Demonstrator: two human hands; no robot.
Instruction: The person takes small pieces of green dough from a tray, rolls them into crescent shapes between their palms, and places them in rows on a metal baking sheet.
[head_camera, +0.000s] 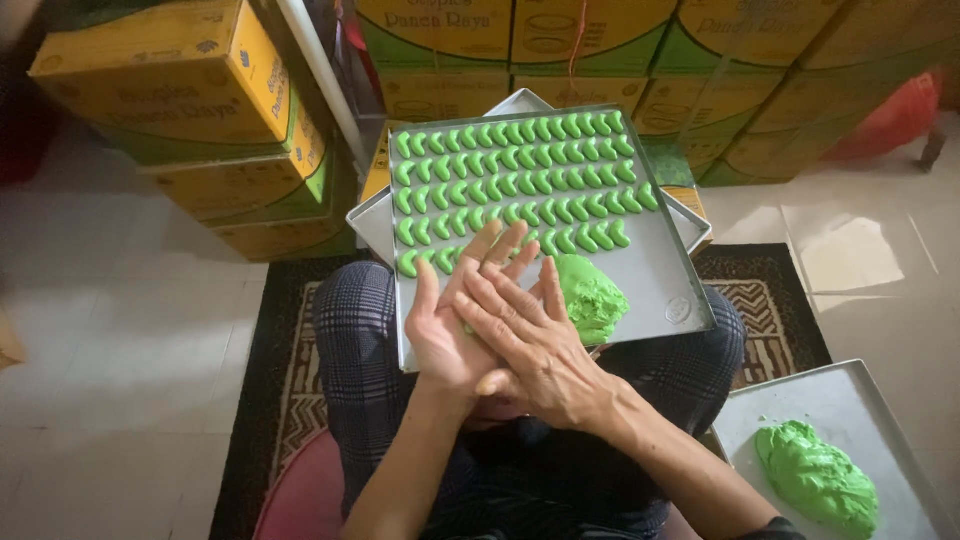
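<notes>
A grey metal tray rests on my lap, filled with several rows of small green crescent-shaped dough pieces. A lump of green dough lies on the tray's near part. My left hand is palm up over the tray's near edge. My right hand lies flat across it, fingers spread, pressing palm to palm. A sliver of green dough shows between the palms; most of it is hidden.
A second tray with a larger green dough lump sits on the floor at lower right. More trays are stacked under the lap tray. Yellow and green cardboard boxes stand behind and to the left. A patterned rug covers the tiled floor.
</notes>
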